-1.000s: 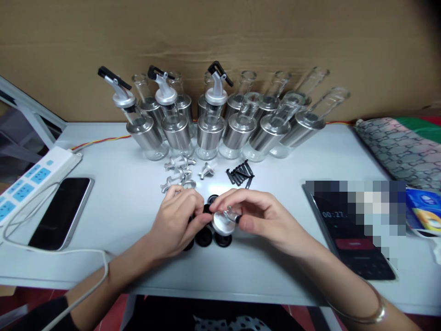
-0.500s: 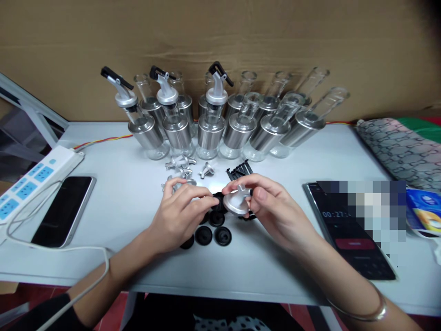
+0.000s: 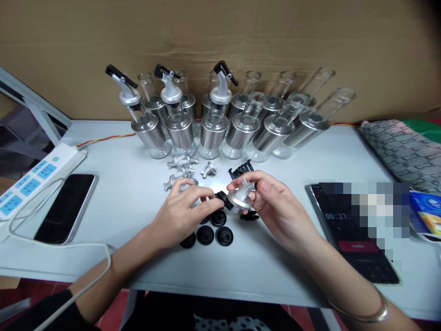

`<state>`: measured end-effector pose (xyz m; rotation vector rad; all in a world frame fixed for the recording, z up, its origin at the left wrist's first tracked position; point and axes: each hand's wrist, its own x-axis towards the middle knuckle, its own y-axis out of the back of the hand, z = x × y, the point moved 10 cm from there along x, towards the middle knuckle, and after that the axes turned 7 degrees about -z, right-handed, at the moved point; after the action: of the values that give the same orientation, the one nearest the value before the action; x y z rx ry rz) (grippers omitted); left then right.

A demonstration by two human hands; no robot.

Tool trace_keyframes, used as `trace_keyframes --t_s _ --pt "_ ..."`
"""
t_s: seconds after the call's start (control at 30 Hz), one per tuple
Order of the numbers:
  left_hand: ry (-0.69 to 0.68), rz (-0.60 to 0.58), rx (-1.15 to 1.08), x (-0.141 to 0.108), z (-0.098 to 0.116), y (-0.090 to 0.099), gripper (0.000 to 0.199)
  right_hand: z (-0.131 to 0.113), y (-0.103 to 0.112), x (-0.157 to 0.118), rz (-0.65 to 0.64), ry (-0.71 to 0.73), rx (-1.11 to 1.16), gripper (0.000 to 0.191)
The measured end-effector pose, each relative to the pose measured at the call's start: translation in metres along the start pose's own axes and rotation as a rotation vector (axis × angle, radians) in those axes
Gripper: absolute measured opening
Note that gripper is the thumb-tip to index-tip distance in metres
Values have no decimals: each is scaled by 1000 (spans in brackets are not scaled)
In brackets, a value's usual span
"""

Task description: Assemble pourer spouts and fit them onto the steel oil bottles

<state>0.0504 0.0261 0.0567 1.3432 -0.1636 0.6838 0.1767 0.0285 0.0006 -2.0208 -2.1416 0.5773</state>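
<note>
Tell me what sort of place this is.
Probably a small hand-assembly workstation: metal-sleeved glass bottles stand in rows on a pale table, with loose silver pourer spouts and black round discs grouped in front.

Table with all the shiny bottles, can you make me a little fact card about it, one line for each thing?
Left hand: holds a black round piece
Right hand: holds a silver spout
Near the hands: more black round pieces, lying down
Bottles: two rows behind, three front ones topped with pourers
Loose parts: small silver pieces, black sticks
Left side: phone, power strip
Right side: screen showing numbers
</note>
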Motion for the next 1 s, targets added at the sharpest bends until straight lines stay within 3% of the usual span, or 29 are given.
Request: trace_keyframes --t_s 0.23,0.43,1.0 --pt "69 91 -79 0 -7 5 11 -11 10 1 65 123 -34 27" --pt "91 167 -214 -4 -12 12 14 -4 -2 3 -21 67 33 23" --pt "83 107 -237 -3 -12 6 15 9 -5 3 -47 -71 120 20"
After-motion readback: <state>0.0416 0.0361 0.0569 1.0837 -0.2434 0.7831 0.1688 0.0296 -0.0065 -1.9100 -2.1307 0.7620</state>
